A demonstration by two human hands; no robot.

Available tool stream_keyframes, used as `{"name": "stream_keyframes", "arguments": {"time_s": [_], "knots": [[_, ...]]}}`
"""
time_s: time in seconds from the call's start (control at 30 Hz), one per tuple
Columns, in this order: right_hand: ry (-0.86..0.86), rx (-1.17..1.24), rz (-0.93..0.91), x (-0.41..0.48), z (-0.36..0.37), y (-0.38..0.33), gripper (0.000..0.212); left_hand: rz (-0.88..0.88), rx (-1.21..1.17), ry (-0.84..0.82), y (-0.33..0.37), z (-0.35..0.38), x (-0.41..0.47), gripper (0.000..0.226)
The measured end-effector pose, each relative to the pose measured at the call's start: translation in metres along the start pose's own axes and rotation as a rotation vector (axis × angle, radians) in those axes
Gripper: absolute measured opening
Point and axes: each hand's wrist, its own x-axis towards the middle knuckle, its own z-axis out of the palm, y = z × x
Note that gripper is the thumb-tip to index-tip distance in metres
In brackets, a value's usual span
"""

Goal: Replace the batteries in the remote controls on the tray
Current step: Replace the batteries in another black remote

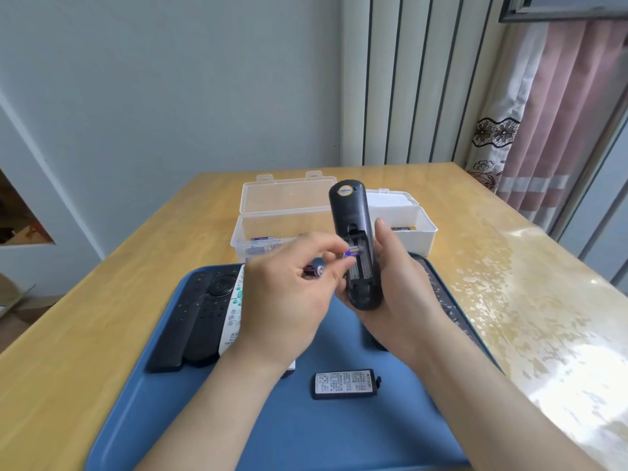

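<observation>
My right hand [397, 283] grips a black remote control [353, 215] upright above the blue tray [272, 433], back side toward me with its battery compartment open. My left hand [289, 294] pinches a purple battery [351, 252] at the compartment's mouth and holds a second dark battery [313, 270] in its curled fingers. The remote's battery cover [345, 384] lies label-up on the tray in front of me. Two black remotes [197, 317] and a white remote [234, 307] lie side by side on the tray's left part.
A clear plastic box [272, 215] with its lid raised holds batteries behind the tray. A white box [418, 226] stands to its right. Another dark remote [445, 300] lies along the tray's right edge. The wooden table [102, 317] has a glossy cover at the right.
</observation>
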Motion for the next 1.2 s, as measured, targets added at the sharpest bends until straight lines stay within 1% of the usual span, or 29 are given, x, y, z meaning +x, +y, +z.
{"name": "stream_keyframes", "arguments": {"time_s": [0.07,0.1,0.17,0.23,0.33,0.4,0.47,0.57,0.63,0.7,0.77,0.83,0.87,1.0,1.07,1.13,1.2], "knots": [[-0.006,0.03,-0.008,-0.002,0.001,0.0,0.045,0.151,0.15,0.011,-0.005,0.003,-0.003,0.008],[0.0,0.038,-0.011,-0.002,0.002,0.0,0.043,0.207,0.186,0.01,-0.008,0.005,-0.003,0.008],[0.009,0.037,-0.008,-0.003,0.001,-0.001,0.042,0.285,0.188,-0.011,-0.013,0.008,-0.005,0.008],[0.017,0.015,-0.013,-0.003,0.002,-0.001,0.042,0.308,0.138,-0.053,-0.014,0.009,-0.006,0.01],[0.042,-0.04,-0.032,-0.004,0.003,0.0,0.044,0.207,0.036,-0.124,-0.014,0.008,-0.006,0.011],[0.029,-0.056,-0.057,-0.004,0.004,0.0,0.043,0.136,-0.003,-0.153,-0.012,0.007,-0.005,0.009],[0.005,-0.063,-0.085,-0.004,0.005,0.002,0.043,0.092,-0.017,-0.154,-0.011,0.007,-0.003,0.007],[-0.011,-0.136,-0.131,-0.004,0.005,0.006,0.043,0.057,-0.002,-0.132,-0.009,0.006,0.0,0.007],[-0.022,-0.195,-0.165,-0.004,0.005,0.009,0.045,-0.021,0.023,-0.123,-0.006,0.005,0.001,0.015],[-0.056,-0.307,-0.198,-0.006,0.007,0.012,0.052,-0.193,-0.01,-0.115,-0.003,0.003,0.004,0.036],[-0.116,-0.382,-0.215,-0.01,0.01,0.016,0.053,-0.435,-0.22,-0.134,-0.002,-0.002,0.008,0.053],[-0.15,-0.408,-0.225,-0.013,0.011,0.017,0.047,-0.637,-0.457,-0.155,-0.003,-0.005,0.01,0.058],[-0.15,-0.422,-0.231,-0.015,0.012,0.016,0.041,-0.684,-0.498,-0.16,-0.004,-0.005,0.01,0.059],[-0.181,-0.44,-0.193,-0.017,0.014,0.01,0.012,-0.734,-0.521,-0.15,-0.007,-0.005,0.01,0.053],[-0.196,-0.436,-0.155,-0.015,0.013,0.009,0.017,-0.746,-0.537,-0.169,-0.008,-0.005,0.011,0.051],[-0.212,-0.372,-0.124,-0.013,0.012,0.008,0.025,-0.756,-0.535,-0.229,-0.011,-0.004,0.011,0.049],[-0.222,-0.193,-0.057,-0.01,0.012,0.007,0.03,-0.772,-0.516,-0.302,-0.015,-0.004,0.012,0.048]]}}
